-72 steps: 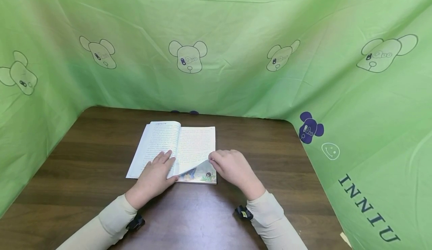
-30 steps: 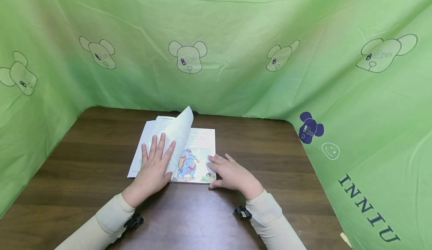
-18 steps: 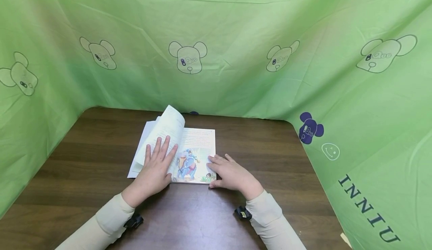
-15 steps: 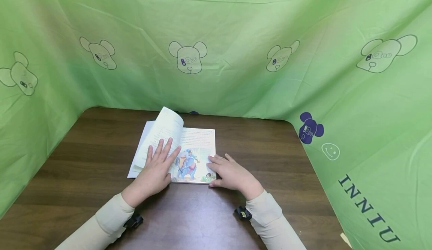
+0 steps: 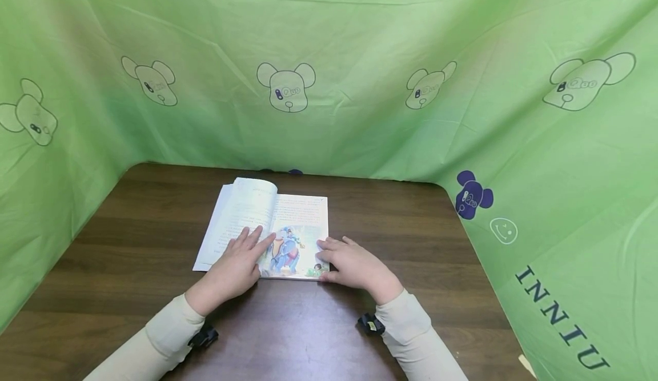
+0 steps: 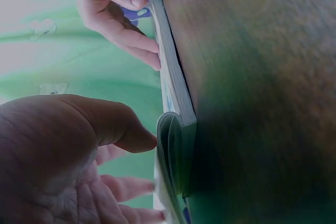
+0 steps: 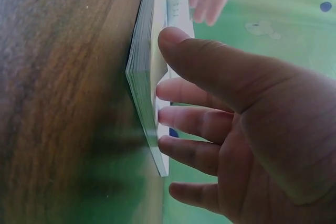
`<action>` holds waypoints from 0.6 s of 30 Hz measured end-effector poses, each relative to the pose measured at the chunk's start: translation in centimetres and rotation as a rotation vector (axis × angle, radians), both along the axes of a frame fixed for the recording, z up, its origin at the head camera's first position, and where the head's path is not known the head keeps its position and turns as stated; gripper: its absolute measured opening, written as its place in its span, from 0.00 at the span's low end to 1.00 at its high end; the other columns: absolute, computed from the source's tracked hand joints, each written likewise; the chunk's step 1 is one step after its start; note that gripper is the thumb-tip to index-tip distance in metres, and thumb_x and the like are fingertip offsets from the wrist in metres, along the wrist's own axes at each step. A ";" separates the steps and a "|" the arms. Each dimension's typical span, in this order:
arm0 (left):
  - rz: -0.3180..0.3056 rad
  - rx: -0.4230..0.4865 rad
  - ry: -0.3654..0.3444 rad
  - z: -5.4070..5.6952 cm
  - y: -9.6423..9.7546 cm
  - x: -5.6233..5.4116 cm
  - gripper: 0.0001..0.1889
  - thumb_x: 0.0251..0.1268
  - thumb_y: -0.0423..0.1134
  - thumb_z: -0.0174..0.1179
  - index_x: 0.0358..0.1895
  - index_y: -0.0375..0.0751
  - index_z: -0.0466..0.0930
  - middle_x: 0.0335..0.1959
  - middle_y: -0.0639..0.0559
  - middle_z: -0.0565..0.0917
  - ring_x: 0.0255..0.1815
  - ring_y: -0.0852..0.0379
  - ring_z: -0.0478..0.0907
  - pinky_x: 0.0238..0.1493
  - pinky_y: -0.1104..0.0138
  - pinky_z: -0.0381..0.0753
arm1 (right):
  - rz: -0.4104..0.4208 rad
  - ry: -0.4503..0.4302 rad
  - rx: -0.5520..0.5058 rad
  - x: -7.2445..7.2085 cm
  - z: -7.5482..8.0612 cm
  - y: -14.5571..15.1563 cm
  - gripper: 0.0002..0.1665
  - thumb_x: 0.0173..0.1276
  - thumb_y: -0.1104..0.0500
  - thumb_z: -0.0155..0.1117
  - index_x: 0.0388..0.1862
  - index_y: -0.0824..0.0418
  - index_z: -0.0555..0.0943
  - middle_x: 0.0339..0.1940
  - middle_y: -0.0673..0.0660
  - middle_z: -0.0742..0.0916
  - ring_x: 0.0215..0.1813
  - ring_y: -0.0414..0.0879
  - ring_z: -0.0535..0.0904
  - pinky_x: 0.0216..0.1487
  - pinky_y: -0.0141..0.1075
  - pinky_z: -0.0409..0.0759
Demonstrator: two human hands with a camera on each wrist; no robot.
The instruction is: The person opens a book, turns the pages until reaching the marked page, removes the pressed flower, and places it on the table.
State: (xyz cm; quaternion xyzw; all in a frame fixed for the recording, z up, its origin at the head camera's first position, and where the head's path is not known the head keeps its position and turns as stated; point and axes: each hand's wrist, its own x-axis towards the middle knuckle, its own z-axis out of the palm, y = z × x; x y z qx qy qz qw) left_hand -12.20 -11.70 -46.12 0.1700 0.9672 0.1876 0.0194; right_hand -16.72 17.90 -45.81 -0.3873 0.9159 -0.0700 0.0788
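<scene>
An open book (image 5: 300, 209) lies on the table, with printed text on both pages and a coloured picture of a blue elephant low on the right page. My left hand (image 5: 233, 269) rests spread across the lower part of the left page, its thumb beside the spine. At the book's lower right edge, my right hand (image 5: 354, 264) touches the page with its fingertips, thumb at the near corner. From the right wrist, the thick stack of page edges (image 7: 139, 61) shows beside my straight fingers. In the left wrist view the left pages (image 6: 170, 145) curve up from the spine.
The dark wooden table (image 5: 421, 232) extends on all sides of the book. A green curtain (image 5: 349, 135) with bear-head prints hangs behind it and along both sides. A small pale object (image 5: 526, 365) lies at the table's right edge.
My right hand has let go of the lifted page corner and opened flat. That leaf has swung leftward and settled under my left hand, uncovering the elephant picture.
</scene>
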 end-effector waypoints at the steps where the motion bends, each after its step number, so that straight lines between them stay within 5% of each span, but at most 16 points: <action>1: 0.009 -0.007 -0.016 0.0 0.0 0.0 0.35 0.64 0.28 0.54 0.77 0.42 0.66 0.79 0.33 0.62 0.80 0.28 0.54 0.70 0.30 0.60 | 0.002 -0.001 -0.004 0.0 0.1 0.0 0.31 0.68 0.42 0.71 0.63 0.58 0.83 0.75 0.59 0.77 0.78 0.55 0.68 0.75 0.62 0.62; 10: 0.036 -0.049 -0.064 -0.1 -0.4 -0.2 0.33 0.66 0.33 0.54 0.76 0.34 0.66 0.79 0.35 0.63 0.79 0.30 0.57 0.69 0.33 0.65 | -0.028 0.014 0.000 0.1 0.1 -0.5 0.41 0.57 0.38 0.77 0.64 0.58 0.81 0.74 0.57 0.78 0.76 0.52 0.71 0.74 0.62 0.65; 18: 0.035 -0.068 -0.061 0.0 -0.4 -0.2 0.31 0.65 0.34 0.54 0.74 0.33 0.69 0.79 0.35 0.63 0.79 0.30 0.58 0.69 0.33 0.66 | -0.010 0.029 0.001 0.1 0.1 -0.3 0.29 0.64 0.43 0.74 0.59 0.56 0.84 0.72 0.56 0.79 0.76 0.51 0.71 0.75 0.60 0.64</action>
